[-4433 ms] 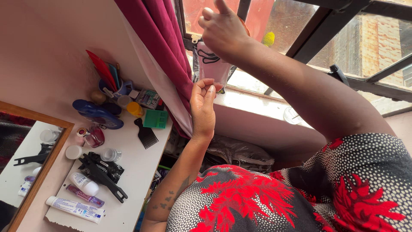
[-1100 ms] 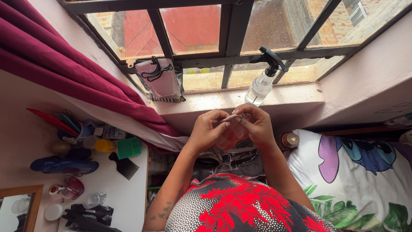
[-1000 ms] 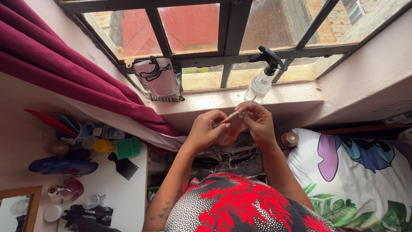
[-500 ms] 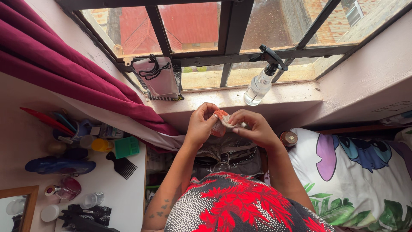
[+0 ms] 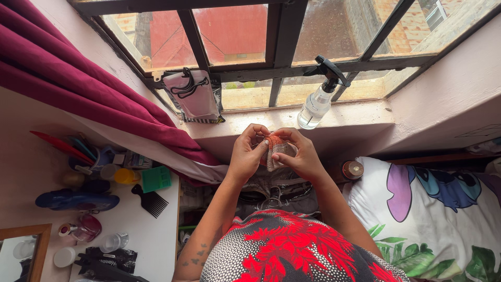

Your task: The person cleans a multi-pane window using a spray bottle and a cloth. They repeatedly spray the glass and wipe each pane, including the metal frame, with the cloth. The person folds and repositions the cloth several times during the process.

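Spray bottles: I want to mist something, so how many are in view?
1: a clear spray bottle with a black trigger stands on the windowsill, beyond both hands. Others may be hidden.

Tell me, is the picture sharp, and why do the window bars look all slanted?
In the head view, daylight through the window lights everything softly, with no harsh glare; the left hand, right hand and the small orange and grey cloth between them look sharp; the wide lens fans the bars outward and bends the edges; the spray bottle leans for the same reason.

Matt orange-and-grey mesh cloth (image 5: 275, 150), glossy clear plastic spray bottle (image 5: 314, 107), soft maroon fabric curtain (image 5: 83, 91) upper left.
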